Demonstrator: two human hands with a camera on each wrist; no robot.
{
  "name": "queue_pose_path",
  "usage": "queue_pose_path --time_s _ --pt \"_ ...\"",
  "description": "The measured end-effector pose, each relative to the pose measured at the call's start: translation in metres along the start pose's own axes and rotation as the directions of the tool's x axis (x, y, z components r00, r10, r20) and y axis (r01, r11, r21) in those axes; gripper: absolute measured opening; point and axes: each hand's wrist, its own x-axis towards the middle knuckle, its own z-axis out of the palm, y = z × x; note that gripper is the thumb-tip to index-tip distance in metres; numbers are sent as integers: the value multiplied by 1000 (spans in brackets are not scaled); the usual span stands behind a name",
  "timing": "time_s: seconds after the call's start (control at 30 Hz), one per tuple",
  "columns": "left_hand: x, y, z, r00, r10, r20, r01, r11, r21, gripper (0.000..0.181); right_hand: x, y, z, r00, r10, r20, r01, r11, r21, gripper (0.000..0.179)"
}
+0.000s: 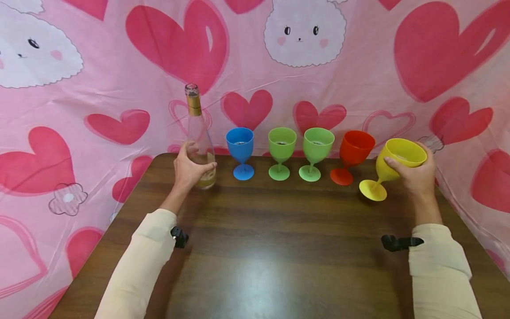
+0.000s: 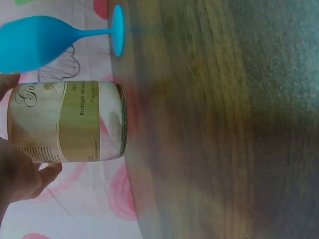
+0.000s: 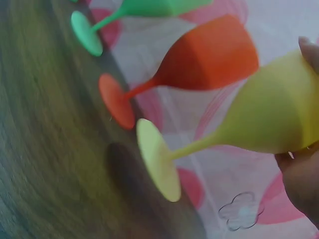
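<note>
My left hand [image 1: 190, 166] grips a clear glass wine bottle [image 1: 200, 133] around its lower body at the table's back left. Its cream and gold label [image 2: 75, 119] shows in the left wrist view. On the right, my right hand [image 1: 418, 175] holds a yellow goblet [image 1: 384, 170] by its bowl, thumb on the near side. The goblet tilts, and its foot [image 3: 158, 159] appears raised off the table, with a shadow below. Just left of it stands a red goblet [image 1: 354, 150].
Along the back edge of the brown wooden table [image 1: 279, 248] stand a blue goblet [image 1: 241, 148] and two green goblets [image 1: 282, 146], in a row with the red one. Dark liquid seems to lie in the blue and green ones. A pink heart-patterned cloth [image 1: 247, 53] hangs behind.
</note>
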Motion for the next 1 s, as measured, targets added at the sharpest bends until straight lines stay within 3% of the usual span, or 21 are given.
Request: queue_pose_path --time_s 0.13,0.27,0.53,1.0 --pt "2 -7 2 1000 -11 -10 11 1000 -11 83 15 9 -5 998 29 -56 -39 983 -181 78" --pt "4 -14 5 999 -23 -23 22 999 -34 83 27 19 -5 997 17 -72 -37 959 -280 79" --pt "7 -21 8 999 -39 -35 37 998 -40 86 40 29 -1 996 8 -90 -32 961 -275 81" --pt "13 -27 6 997 -77 -17 74 992 -104 87 43 32 0 994 35 -105 -55 979 -196 81"
